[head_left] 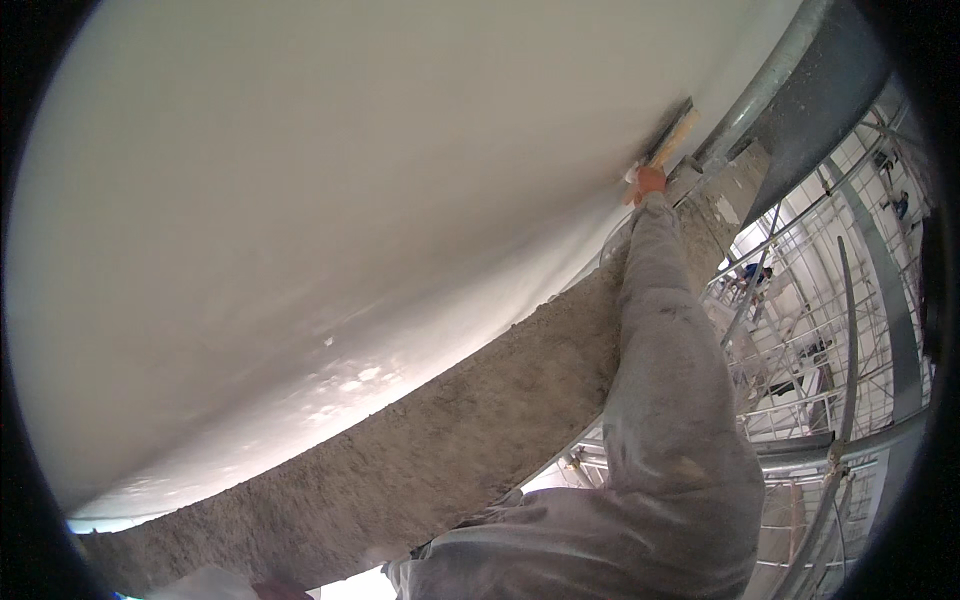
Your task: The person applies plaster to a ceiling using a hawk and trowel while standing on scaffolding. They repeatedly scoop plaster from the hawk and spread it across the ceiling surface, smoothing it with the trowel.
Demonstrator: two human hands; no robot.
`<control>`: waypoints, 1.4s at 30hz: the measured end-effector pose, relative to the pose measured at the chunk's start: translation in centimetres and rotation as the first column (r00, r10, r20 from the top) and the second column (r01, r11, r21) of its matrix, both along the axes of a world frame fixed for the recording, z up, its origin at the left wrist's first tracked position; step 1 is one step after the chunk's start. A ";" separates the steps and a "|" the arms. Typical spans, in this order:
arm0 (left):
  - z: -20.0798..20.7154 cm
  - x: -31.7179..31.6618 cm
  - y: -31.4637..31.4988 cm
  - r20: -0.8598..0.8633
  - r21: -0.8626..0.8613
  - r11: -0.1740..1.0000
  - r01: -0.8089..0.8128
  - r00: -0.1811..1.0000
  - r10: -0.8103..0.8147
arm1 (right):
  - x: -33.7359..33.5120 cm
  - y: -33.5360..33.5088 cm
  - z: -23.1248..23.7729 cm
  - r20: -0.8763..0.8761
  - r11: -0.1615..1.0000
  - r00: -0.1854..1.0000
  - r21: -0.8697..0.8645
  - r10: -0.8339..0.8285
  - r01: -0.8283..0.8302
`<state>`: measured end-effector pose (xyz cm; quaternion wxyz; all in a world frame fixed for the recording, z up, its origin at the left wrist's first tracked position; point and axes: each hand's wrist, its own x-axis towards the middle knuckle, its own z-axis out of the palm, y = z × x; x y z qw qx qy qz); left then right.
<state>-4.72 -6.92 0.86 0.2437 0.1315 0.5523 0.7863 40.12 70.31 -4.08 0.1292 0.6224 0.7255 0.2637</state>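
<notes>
My right hand (648, 182), at the end of a dusty grey sleeve (660, 330), reaches far up and away to the upper right. Its fingers are closed on a plastering trowel (676, 136) with a long dark edge and a tan, wood-like strip. The trowel lies against or very near the smooth off-white wall (330, 170), close to a metal pole; exact contact is too small to make out. My left hand cannot be made out; a dark reddish patch at the lower edge is unclear.
A rough grey ledge (450, 440) curves along the wall below my arm. A thick metal pole (765, 90) and a dark panel (825, 95) stand right of the trowel. Beyond are scaffold tubes (850, 340) over a deep drop, with people (758, 273) far below.
</notes>
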 end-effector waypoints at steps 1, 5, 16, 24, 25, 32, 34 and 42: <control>-0.1 -0.2 0.1 0.009 0.018 1.000 0.025 1.000 -0.026 | 0.9 0.5 0.0 0.010 1.000 1.000 -0.018 -0.015 0.016; 0.9 -0.4 -0.2 0.011 0.062 0.995 0.079 0.997 -0.080 | -2.8 -3.9 0.7 0.056 0.997 0.997 -0.056 0.055 -0.052; 1.2 -6.6 -7.7 -0.248 0.240 0.970 0.049 0.969 0.012 | -10.9 -7.6 -3.2 -0.416 0.975 0.905 -0.221 -0.090 -0.005; 4.1 -14.4 -16.0 -0.302 0.296 0.952 0.085 0.953 0.009 | -21.0 -17.6 -3.5 -0.923 0.936 0.176 -0.320 -0.343 0.145; 4.0 -15.2 -16.9 -0.302 0.325 0.941 0.090 0.953 0.013 | -22.6 -19.0 -2.6 -0.932 0.936 0.127 -0.322 -0.340 0.142; 5.6 -21.9 -22.0 -0.327 0.571 0.767 0.292 0.938 -0.113 | -31.2 -29.7 -0.1 -0.897 0.906 -0.246 -0.405 -0.368 0.120; 6.3 -23.7 -23.7 -0.332 0.627 0.677 0.386 0.918 -0.217 | -34.3 -32.7 0.4 -0.885 0.899 -0.248 -0.426 -0.393 0.096; 5.5 -29.1 -29.3 -0.450 0.598 0.670 0.440 0.876 -0.174 | -46.3 -41.0 0.4 -0.254 0.948 0.964 -0.279 0.081 -0.153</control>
